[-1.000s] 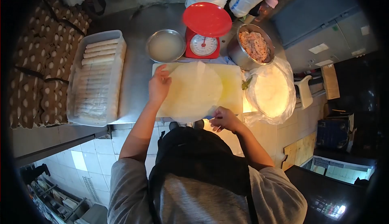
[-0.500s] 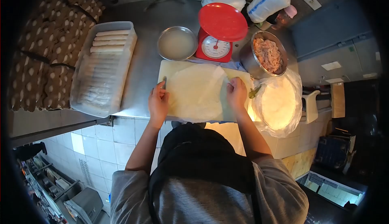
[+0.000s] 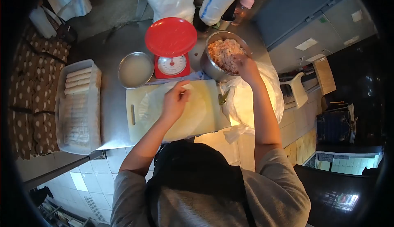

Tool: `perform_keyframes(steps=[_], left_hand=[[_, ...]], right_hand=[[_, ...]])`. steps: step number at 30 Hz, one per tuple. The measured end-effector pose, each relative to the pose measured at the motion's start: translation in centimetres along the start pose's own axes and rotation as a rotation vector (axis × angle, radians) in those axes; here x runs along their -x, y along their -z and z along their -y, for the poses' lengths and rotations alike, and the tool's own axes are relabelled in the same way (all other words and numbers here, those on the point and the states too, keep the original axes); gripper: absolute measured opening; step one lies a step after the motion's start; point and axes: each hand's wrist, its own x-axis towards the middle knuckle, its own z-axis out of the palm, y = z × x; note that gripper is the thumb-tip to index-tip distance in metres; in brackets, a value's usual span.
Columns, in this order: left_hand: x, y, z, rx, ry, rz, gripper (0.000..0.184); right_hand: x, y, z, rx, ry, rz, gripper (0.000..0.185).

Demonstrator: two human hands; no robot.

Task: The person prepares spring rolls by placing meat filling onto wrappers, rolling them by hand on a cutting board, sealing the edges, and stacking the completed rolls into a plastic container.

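Off the board [image 3: 212,106], the right hand [image 3: 248,69] is now reaching meat [image 3: 222,54] by the bench's [image 3: 111,122] right edge, fingers too hidden to tell; left hand [image 3: 175,101] is hovering, fingers loosely apart.

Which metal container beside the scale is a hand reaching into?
The deep pot, right of the red scale: the right hand reaches into its pinkish mixture. No hand is at the shallow bowl, left of the scale.

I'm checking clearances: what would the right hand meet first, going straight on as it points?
The pinkish mix in the pot, most likely; depth is unclear, so the right hand may be touching it now.
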Motion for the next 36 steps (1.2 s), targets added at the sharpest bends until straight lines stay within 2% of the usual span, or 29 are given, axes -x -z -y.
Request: perform_keyframes(steps=[2,5,9,12,13,16,17,20,21,27,30,33,36], left_hand=[[-3.2,-3.1,-1.7,0.262,0.139,0.122,0.049],[-7.4,-6.3,-3.5,0.321,0.254,0.130,0.064],[-10.3,-9.0,-3.5,0.293,0.330,0.100,0.070],[-10.4,-8.7,-3.7,0.367,0.346,0.131,0.076],[-10.4,-8.7,-3.6,0.418,0.364,0.131,0.077],[-10.6,-8.8,-3.2,0.486,0.374,0.110,0.073],[-10.4,-8.9,-3.1,0.488,0.389,0.104,0.073],[-10.7,-8.9,-3.2,0.509,0.398,0.088,0.073],[-10.6,-8.9,-3.3,0.519,0.391,0.087,0.073],[-10.5,-8.9,-3.3,0.537,0.402,0.080,0.072],[-10.6,-9.2,-2.6,0.548,0.376,0.082,0.073],[-10.5,-9.0,-2.9,0.525,0.373,0.093,0.074],[-10.6,-9.1,-3.3,0.526,0.367,0.068,0.073]], right_hand=[[-0.9,-1.1,-0.7,0.133,0.029,0.174,0.020],[-1.4,-3.4,-1.2,0.254,0.125,0.318,0.021],[-3.2,-0.9,-0.2,0.246,0.254,0.576,0.016],[-4.2,1.5,0.0,0.017,0.182,0.549,0.010],[-4.6,2.4,0.8,-0.011,0.111,0.413,0.014],[-6.7,1.3,0.1,-0.112,0.154,0.194,0.019],[-6.9,0.6,0.1,-0.097,0.128,0.369,0.019],[-6.1,-1.5,0.9,0.137,0.257,0.557,0.020],[-5.9,-1.9,0.6,0.142,0.239,0.555,0.020],[-9.5,1.2,0.5,0.075,0.469,1.033,0.019],[-11.8,0.7,2.8,0.108,0.284,0.721,0.021],[-12.9,-2.4,4.1,0.296,0.387,0.644,0.022],[-12.2,-7.1,2.8,0.348,0.273,0.765,0.023]])
